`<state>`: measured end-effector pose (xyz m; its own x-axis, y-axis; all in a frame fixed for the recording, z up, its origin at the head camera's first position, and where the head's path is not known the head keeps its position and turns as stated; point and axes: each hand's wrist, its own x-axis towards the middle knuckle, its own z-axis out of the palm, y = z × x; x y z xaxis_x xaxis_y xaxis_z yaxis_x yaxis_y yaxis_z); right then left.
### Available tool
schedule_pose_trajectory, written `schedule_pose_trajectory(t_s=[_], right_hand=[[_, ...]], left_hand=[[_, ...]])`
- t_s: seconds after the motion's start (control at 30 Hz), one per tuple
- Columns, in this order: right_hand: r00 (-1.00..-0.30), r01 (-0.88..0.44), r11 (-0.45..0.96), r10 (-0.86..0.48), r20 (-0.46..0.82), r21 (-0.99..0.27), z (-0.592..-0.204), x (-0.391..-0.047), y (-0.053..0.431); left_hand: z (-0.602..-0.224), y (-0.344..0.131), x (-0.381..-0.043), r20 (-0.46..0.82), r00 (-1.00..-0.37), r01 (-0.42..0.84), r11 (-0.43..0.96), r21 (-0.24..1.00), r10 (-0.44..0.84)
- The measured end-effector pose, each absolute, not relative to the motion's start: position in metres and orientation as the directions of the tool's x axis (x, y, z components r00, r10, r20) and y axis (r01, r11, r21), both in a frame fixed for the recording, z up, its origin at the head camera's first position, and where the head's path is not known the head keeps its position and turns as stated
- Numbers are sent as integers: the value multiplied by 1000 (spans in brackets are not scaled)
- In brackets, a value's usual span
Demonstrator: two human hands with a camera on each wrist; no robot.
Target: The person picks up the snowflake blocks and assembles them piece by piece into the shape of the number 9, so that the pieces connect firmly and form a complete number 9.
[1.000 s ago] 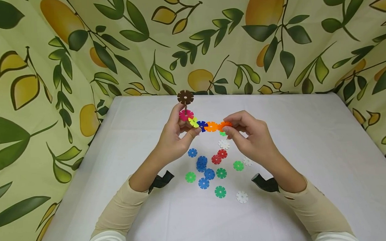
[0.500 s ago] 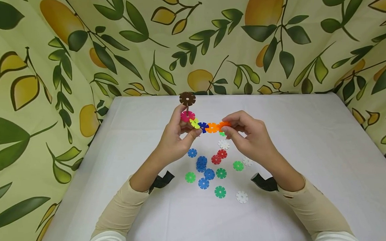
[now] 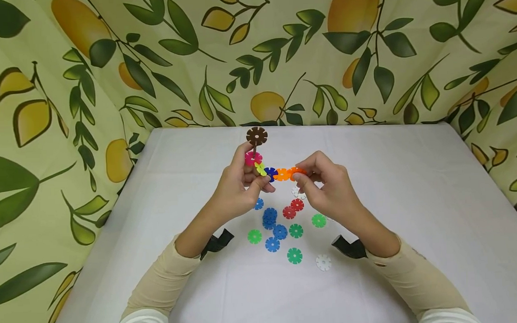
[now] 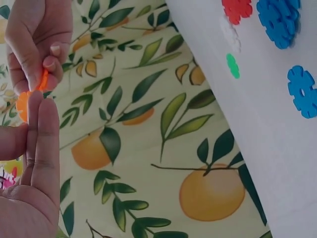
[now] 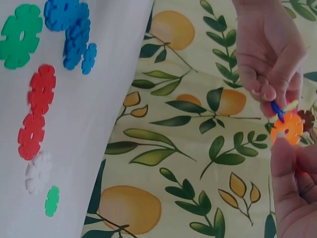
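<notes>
Both hands hold up a chain of notched plastic discs above the table in the head view. My left hand [image 3: 235, 188] pinches the dark blue disc [image 3: 270, 175] between thumb and fingers. Leading up from there are a yellow disc [image 3: 260, 169], a pink disc [image 3: 253, 158] and, at the top, a brown disc [image 3: 256, 136] joined by another brown piece seen edge-on. An orange disc [image 3: 281, 175] links to the blue one on its right. My right hand [image 3: 332, 185] pinches the orange end disc [image 5: 302, 171], its fingers hiding much of it.
On the white table [image 3: 194, 287] below lie loose discs: several blue [image 3: 272, 244], two red [image 3: 289, 212], a few green [image 3: 294, 256] and white ones [image 3: 324, 262]. A fruit-patterned cloth [image 3: 263, 61] hangs around the back and sides. Black wrist mounts [image 3: 349, 247] stick out inward.
The brown and pink end of the chain has shifted right and slightly down. My right hand has moved left and now covers a light green disc seen before. Both hands keep their pinch.
</notes>
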<state>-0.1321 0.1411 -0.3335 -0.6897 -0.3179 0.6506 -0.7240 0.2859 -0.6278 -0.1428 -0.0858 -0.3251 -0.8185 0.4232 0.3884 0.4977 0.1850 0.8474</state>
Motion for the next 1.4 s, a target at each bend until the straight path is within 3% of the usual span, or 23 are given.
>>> schedule_pose_trajectory(t_s=[0.4, 0.67, 1.0, 1.23, 1.4], right_hand=[[-720, -688, 215, -326, 613, -693, -333, -130, 140], [-766, -612, 185, -380, 519, -769, -336, -138, 139], [-788, -495, 158, -495, 366, -854, -342, -151, 143], [-747, -371, 225, -649, 146, -901, -353, -168, 151], [-724, -456, 479, -690, 0, -750, -367, -177, 156]], left_hand=[[-325, -87, -144, 336, -829, 452, 181, 873, 448], [-323, -98, -155, 257, -823, 385, 165, 908, 506], [-325, -102, -170, 217, -887, 304, 163, 939, 407], [-325, -105, -172, 171, -884, 275, 188, 943, 435], [-328, -104, -173, 153, -864, 295, 234, 927, 480]])
